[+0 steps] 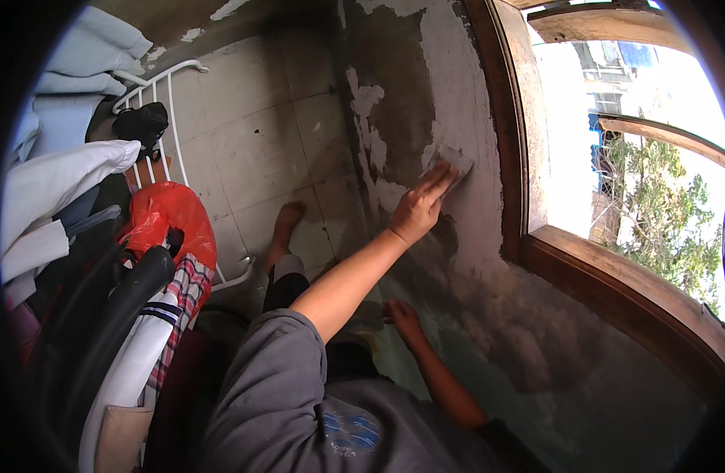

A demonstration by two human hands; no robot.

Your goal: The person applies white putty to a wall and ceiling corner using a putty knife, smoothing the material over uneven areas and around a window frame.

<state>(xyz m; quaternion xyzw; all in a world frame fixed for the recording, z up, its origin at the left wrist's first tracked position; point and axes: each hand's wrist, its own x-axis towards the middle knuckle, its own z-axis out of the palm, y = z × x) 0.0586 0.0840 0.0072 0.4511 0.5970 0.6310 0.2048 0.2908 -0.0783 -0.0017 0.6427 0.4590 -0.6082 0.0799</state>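
Sleeve (276, 355): soft grey cloth, below and left of the left grip (418, 211).
Left grip: closed on a thin greyish flat piece (457, 164), just beyond the knuckles, against the wall (457, 87).
Flat piece: likely light, fairly stiff; best held by its near edge.
Wall: rough, patchy, pale over grey-brown.
Right grip (404, 319): below the left; contents cannot be told.

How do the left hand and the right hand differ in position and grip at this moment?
The left hand reaches out to the patchy wall; the right hand is lower, closer to the body.
The left hand grips a thin flat piece against the wall; the right hand shows nothing held.
The left hand is more brightly lit; the right hand is in shadow.
Both are bare, without gloves.
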